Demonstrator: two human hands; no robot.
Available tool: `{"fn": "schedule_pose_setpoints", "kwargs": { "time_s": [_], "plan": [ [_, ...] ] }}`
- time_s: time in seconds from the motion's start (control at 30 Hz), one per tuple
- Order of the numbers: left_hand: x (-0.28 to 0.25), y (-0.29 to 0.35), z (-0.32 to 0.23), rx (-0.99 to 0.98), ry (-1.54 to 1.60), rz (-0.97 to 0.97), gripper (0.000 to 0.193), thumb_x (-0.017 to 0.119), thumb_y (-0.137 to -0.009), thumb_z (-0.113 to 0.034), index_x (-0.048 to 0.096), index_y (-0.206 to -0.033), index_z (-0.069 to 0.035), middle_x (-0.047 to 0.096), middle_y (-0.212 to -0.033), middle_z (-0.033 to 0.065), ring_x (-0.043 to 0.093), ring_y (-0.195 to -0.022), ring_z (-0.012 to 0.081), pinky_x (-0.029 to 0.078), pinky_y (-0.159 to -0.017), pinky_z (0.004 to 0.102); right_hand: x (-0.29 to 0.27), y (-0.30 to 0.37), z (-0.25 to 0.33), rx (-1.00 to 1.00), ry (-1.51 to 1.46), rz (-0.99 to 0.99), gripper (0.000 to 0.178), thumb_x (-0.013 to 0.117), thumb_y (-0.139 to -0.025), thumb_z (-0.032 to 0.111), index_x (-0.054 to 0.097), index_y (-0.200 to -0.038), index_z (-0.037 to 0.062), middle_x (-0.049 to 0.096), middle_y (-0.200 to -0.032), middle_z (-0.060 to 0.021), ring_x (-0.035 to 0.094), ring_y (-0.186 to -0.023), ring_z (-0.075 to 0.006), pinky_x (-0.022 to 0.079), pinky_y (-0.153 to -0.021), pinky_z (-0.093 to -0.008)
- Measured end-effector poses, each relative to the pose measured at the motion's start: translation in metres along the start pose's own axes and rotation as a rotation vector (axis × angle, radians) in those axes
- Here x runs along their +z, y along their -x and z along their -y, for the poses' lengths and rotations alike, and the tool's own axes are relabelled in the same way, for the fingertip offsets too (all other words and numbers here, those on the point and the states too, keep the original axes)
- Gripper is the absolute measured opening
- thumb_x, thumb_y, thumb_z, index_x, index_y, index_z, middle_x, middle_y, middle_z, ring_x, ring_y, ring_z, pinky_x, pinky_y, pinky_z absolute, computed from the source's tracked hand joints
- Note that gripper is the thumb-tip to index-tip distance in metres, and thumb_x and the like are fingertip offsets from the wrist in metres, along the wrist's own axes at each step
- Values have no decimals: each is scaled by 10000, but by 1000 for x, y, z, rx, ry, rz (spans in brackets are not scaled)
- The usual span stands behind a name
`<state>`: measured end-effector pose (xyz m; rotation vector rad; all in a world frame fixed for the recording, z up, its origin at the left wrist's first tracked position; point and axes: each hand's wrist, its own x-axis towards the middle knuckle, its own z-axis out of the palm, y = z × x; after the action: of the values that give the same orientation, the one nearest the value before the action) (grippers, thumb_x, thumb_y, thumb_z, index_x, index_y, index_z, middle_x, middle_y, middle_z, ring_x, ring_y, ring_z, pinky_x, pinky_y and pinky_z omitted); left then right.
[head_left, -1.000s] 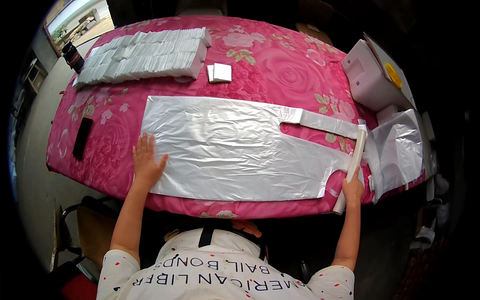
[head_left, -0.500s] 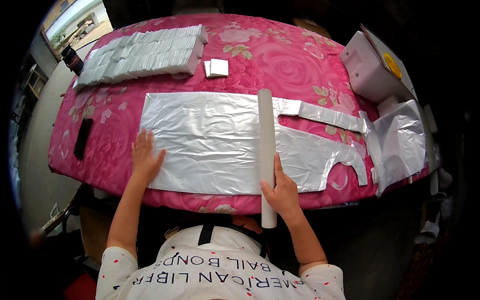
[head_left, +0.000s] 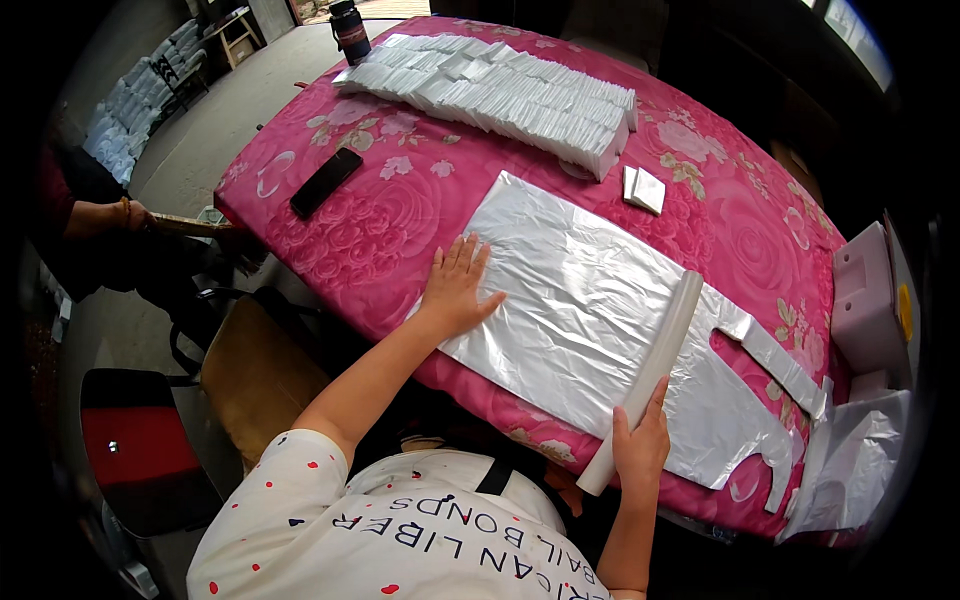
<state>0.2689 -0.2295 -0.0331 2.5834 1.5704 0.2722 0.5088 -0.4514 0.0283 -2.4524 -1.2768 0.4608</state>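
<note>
A thin, shiny white plastic apron (head_left: 560,290) lies spread on the table, with its narrow strap and curved cut-outs toward the right. My left hand (head_left: 458,287) rests flat on the apron's left end, fingers stretched out. Across the apron, near where the cut-outs begin, lies a long pale tube (head_left: 655,355). Its near end sticks out past the table edge. My right hand (head_left: 641,440) grips the tube near that end, with the thumb on one side and the fingers along the other. Part of the fingers' underside is hidden.
A long row of folded white plastic packets (head_left: 490,90) stands at the back, with two loose packets (head_left: 644,190) nearby. A black phone (head_left: 326,183), dark bottle (head_left: 349,32), white foam box (head_left: 862,300) and crumpled plastic (head_left: 850,465) surround the apron. At left, a person (head_left: 100,215) holds a stick-like handle.
The whole view has swung to the left, bringing a person and chairs into sight. Both hands and the tube keep about the same places on the apron.
</note>
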Motion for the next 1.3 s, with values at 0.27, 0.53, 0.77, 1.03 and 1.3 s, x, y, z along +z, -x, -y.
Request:
{"fn": "schedule_pose_setpoints", "kwargs": {
  "time_s": [0.27,0.53,0.77,1.03,1.3],
  "plan": [
    [-1,-3,-4,-5,-5,16,797,453,-823,-540,208,-1399,-47,153,-1466,163,116,-1362,307,95,-1085,487,1,-5,-9,-123,-116,-100,633,514,-868,356,307,-1361,17,448,-1205,-228,463,-1103,-353,375,-930,-377],
    [-1,-2,2,7,-23,9,769,509,-816,-467,208,-1404,-74,145,-1476,139,123,-1361,306,92,-1086,478,7,-52,-79,-447,22,-169,479,438,-903,300,437,-1281,7,347,-1379,-175,309,-1279,-330,235,-1054,-395],
    [1,-5,0,3,-91,53,746,497,-832,-449,201,-1406,-75,138,-1480,119,116,-1362,302,88,-1083,488,-53,-63,-202,-199,267,-234,539,480,-866,299,377,-1333,51,289,-1413,-172,271,-1305,-313,197,-1075,-392],
    [-20,-2,-30,292,-42,-136,786,550,-810,-421,193,-1399,-43,114,-1467,180,78,-1355,362,92,-1074,506,-109,-40,-340,118,331,-404,445,420,-892,226,447,-1255,-30,423,-1318,-197,385,-1234,-317,278,-1039,-373],
    [-8,31,-175,857,486,247,772,559,-800,-408,243,-1375,0,147,-1440,238,154,-1332,391,180,-1079,440,-108,-48,-335,185,69,-569,412,437,-905,275,580,-1070,-74,512,-1196,-251,470,-1137,-358,337,-995,-377]
  ]
}}
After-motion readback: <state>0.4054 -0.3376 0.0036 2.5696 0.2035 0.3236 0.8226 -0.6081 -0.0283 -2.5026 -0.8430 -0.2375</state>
